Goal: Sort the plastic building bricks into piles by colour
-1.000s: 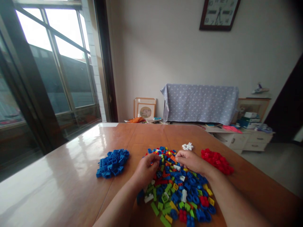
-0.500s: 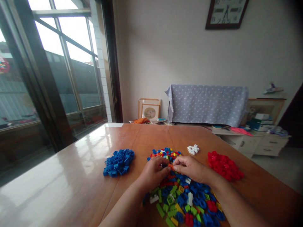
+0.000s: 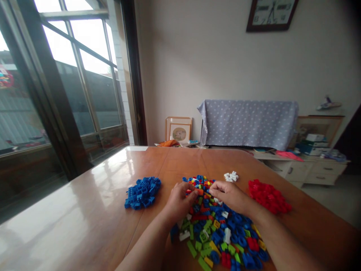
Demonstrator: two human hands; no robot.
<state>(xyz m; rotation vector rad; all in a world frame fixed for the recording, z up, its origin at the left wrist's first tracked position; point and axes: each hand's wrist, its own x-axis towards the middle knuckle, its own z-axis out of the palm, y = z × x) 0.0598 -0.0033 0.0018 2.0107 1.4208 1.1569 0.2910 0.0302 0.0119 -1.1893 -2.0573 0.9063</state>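
Note:
A mixed heap of toy building bricks point(image 3: 208, 226) in blue, green, yellow, red, orange and white spreads across the table in front of me. Over its far left part, my left hand point(image 3: 180, 198) has thumb and forefinger closed at an orange brick point(image 3: 199, 192). My right hand point(image 3: 229, 195) hovers over the right side of the heap, its fingers curled together near the thumb; whatever lies between those fingertips is hidden. A small gap separates the two hands. Parts of the heap are covered by my hands and forearms.
On the wooden table point(image 3: 98, 210), a pile of blue bricks point(image 3: 143, 192) lies to the left. A red pile point(image 3: 269, 196) sits to the right, with a small white pile point(image 3: 231, 176) behind my right hand. A low cabinet point(image 3: 313, 171) stands beyond the table.
My hands have drawn apart slightly and shifted a little away from me. The orange brick, earlier between both hands, is now at my left fingertips. The camera view has tilted slightly.

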